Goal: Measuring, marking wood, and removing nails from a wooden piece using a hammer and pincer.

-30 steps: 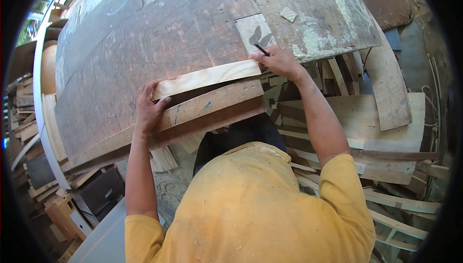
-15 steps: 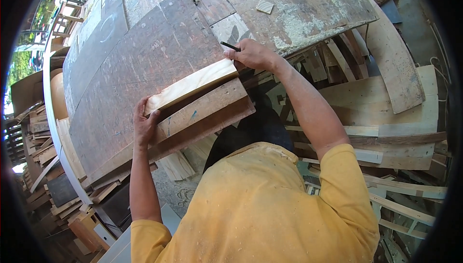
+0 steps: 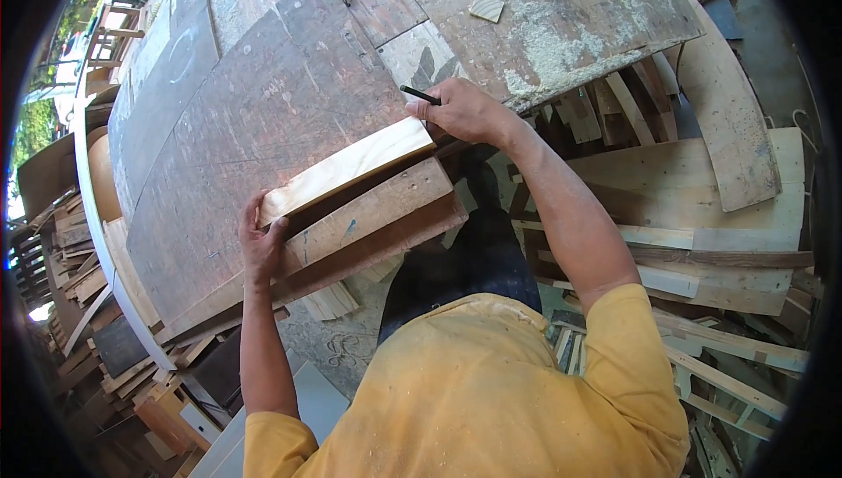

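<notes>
A pale, planed wooden board [image 3: 346, 167] is held on a slant above the front edge of the workbench [image 3: 254, 118]. My left hand [image 3: 261, 248] grips its left end, the thumb on the near side and the fingers round the far side. At the board's right end is my right hand [image 3: 465, 111], its fingers closed there. A dark pencil [image 3: 420, 95] sticks out to the left from between that hand's thumb and fingers. The right fingertips are partly hidden behind the board. Just below the board runs the bench's worn wooden edge strip [image 3: 373, 210].
A small square wood offcut [image 3: 487, 8] lies on the benchtop, with sawdust [image 3: 561, 44] nearby. Stacked planks and curved wooden pieces [image 3: 728, 118] fill the right side. Scrap wood [image 3: 74, 259] is piled at the left. A loose cord [image 3: 349, 351] lies on the floor.
The view has shifted slightly. The board tips a little, and a slightly wider stretch of its pale face shows. Both hands keep their hold, and the pencil stays in the right hand.
</notes>
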The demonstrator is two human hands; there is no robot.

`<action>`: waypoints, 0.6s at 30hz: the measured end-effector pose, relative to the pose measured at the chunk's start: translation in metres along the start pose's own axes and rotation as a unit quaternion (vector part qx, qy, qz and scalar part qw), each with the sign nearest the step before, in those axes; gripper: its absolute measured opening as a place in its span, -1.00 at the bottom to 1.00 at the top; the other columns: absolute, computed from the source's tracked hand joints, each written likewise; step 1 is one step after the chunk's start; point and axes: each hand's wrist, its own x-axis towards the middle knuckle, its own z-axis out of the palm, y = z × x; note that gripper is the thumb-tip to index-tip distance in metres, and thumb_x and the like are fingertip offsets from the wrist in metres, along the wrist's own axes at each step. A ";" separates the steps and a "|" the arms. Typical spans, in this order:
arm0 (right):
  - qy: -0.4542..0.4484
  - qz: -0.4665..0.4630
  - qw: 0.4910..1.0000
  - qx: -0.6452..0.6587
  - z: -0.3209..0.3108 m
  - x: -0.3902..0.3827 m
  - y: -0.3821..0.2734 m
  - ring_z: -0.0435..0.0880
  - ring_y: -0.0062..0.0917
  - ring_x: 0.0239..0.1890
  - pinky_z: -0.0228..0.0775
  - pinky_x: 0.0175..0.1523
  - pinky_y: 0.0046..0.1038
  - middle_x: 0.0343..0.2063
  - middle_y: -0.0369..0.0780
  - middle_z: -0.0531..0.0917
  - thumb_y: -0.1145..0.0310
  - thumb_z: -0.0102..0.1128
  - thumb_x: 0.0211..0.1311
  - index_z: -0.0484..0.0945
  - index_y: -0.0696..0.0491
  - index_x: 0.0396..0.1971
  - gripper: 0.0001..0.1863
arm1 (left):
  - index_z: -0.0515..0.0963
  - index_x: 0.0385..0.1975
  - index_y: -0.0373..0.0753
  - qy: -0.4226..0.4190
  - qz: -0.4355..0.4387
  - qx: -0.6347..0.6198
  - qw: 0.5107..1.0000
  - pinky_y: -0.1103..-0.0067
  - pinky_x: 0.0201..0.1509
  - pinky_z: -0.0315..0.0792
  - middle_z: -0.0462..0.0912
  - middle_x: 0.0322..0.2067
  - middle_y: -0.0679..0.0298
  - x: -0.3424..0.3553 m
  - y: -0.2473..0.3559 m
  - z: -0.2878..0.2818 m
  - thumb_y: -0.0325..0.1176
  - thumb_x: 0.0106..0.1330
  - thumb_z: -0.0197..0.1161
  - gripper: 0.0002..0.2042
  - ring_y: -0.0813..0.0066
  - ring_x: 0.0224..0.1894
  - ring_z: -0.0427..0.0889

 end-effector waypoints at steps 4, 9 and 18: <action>0.002 -0.004 1.000 -0.005 0.000 -0.001 0.002 0.48 -0.63 -0.51 0.37 -0.33 -0.46 -0.62 -0.22 0.60 -0.08 0.04 0.25 0.62 0.18 -0.41 -0.47 | 0.38 0.06 -0.30 0.012 -0.012 -0.014 1.000 0.46 0.25 0.19 0.45 0.02 0.20 -0.001 0.007 0.003 -0.41 0.05 0.34 -0.48 0.36 0.12 0.37; -0.014 -0.009 1.000 0.016 0.000 0.000 0.005 0.53 -0.48 -0.49 0.39 -0.29 -0.40 -0.59 -0.13 0.61 -0.04 0.04 0.25 0.59 0.19 -0.40 -0.50 | 0.42 0.02 -0.27 0.028 0.006 0.074 0.997 0.44 0.24 0.20 0.47 -0.02 0.20 0.000 0.013 0.004 -0.41 -0.01 0.37 -0.49 0.33 0.10 0.40; -0.015 -0.008 0.999 0.034 0.002 0.002 0.009 0.55 -0.35 -0.50 0.39 -0.29 -0.34 -0.59 -0.05 0.60 -0.01 0.03 0.25 0.57 0.20 -0.45 -0.51 | 0.43 0.01 -0.26 0.026 -0.003 0.075 0.997 0.44 0.25 0.18 0.47 -0.02 0.23 -0.002 0.006 0.001 -0.39 -0.03 0.39 -0.48 0.34 0.12 0.38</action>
